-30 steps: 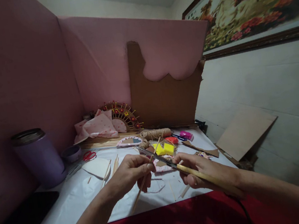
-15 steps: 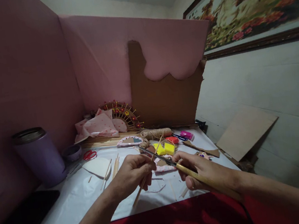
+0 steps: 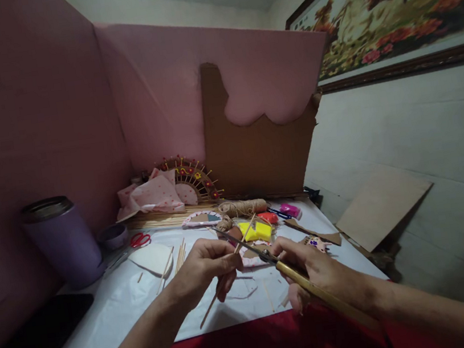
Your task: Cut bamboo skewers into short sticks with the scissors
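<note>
My left hand (image 3: 211, 269) pinches a thin wooden stick (image 3: 210, 309), which slants from the lower left up past the fingertips toward the yellow packet. In my right hand (image 3: 315, 272) are long-handled scissors (image 3: 308, 287) with a yellowish handle and dark narrow blades. The blades point up and left and cross the stick just beyond my left fingertips. Whether they touch or grip the stick I cannot tell. Below the blades lies a pink-edged cardboard piece (image 3: 253, 262), partly hidden. Behind it are a yellow packet (image 3: 261, 231) and a red packet (image 3: 267, 218).
Loose sticks (image 3: 179, 256), a white oval piece (image 3: 151, 260) and red-handled scissors (image 3: 140, 240) lie left on the white sheet (image 3: 117, 311). A purple tumbler (image 3: 63, 244) stands far left. Twine (image 3: 243, 207), a decorated half-wheel (image 3: 212, 185) and a cardboard panel (image 3: 260, 158) are behind.
The stick's lower end has shifted a little left. My right hand and the scissors have moved slightly down and right, and the right thumb sits lower, further from the handle.
</note>
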`<state>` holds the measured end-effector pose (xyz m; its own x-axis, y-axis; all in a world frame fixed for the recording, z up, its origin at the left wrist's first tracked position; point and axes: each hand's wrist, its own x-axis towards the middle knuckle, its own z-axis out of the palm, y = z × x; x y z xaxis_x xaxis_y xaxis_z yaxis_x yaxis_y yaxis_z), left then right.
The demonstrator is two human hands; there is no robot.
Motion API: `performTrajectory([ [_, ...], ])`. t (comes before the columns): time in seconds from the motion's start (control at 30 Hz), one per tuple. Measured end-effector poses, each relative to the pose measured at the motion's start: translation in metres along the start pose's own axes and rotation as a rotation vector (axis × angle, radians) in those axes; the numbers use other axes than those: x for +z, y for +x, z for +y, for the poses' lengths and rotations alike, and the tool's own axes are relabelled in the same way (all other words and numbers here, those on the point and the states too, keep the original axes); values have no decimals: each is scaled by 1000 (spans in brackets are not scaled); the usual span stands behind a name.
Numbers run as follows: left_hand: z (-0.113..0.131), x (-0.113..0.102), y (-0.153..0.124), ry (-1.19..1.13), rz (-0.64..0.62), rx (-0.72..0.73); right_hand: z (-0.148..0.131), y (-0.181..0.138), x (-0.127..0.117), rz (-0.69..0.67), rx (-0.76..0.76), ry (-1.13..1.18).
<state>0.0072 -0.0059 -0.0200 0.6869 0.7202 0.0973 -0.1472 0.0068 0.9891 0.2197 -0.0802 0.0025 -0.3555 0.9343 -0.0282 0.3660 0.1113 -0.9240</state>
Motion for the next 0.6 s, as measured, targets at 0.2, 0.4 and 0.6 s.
performTrajectory([
  [0.2, -4, -4, 3, -297, -33, -79, 7, 1, 6, -16, -13, 113],
  [0.4, -5, 10, 4, 59, 221, 60, 24, 8, 3, 81, -33, 93],
  [0.6, -17, 21, 2, 763, 578, 355, 28, 12, 13, 180, -39, -46],
])
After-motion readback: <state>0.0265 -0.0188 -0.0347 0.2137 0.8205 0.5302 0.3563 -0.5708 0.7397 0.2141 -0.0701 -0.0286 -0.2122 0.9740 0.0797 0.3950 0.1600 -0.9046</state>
